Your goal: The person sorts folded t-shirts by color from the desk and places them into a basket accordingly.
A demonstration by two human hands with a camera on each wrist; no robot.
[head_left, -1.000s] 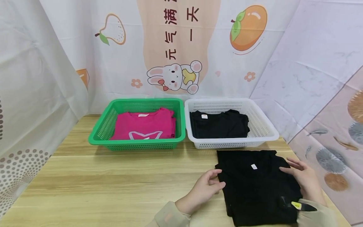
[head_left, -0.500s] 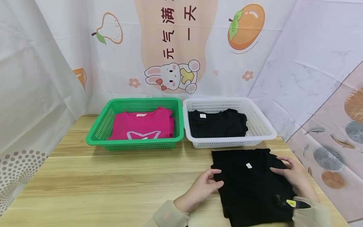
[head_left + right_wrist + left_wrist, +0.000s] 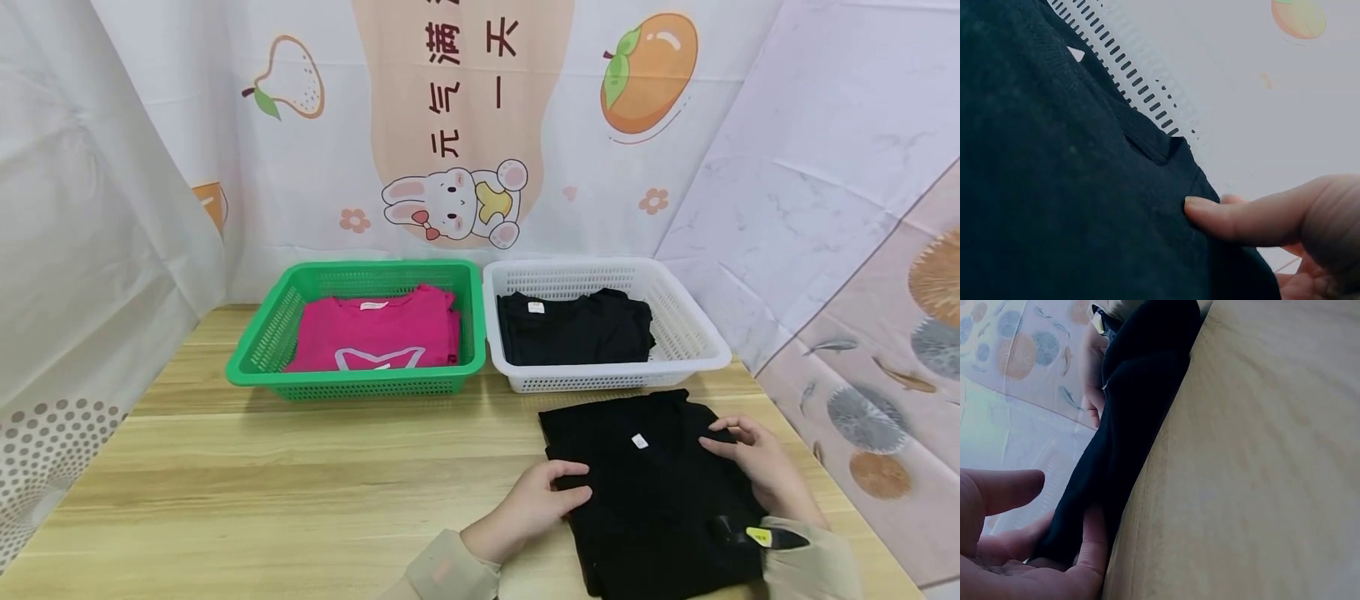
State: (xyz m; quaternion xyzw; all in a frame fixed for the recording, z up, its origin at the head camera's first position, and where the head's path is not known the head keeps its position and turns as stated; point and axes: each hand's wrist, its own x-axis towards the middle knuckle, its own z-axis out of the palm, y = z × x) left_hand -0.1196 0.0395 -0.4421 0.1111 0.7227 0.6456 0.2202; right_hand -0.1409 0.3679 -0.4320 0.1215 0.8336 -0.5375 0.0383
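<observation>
A folded black T-shirt [image 3: 652, 508] with a small white neck label lies on the table in front of the white basket. At its left edge, my left hand [image 3: 536, 504] touches the cloth; in the left wrist view one finger lies against the shirt's side [image 3: 1141, 394] while the thumb stays apart from it. My right hand [image 3: 761, 467] pinches the upper right edge. The right wrist view has that thumb [image 3: 1235, 219] on top of the fabric [image 3: 1054, 156] and the other fingers partly hidden behind.
A green basket [image 3: 356, 382] holding folded pink shirts [image 3: 375, 333] stands at the back. Beside it is a white basket [image 3: 615, 375] with folded black clothing [image 3: 577, 329]. Patterned curtains [image 3: 562, 125] hang behind and at both sides of the wooden table [image 3: 300, 483].
The black T-shirt has slid to the left and turned slightly, with my right hand moving along. My left hand has barely moved and now overlaps the shirt's left edge more.
</observation>
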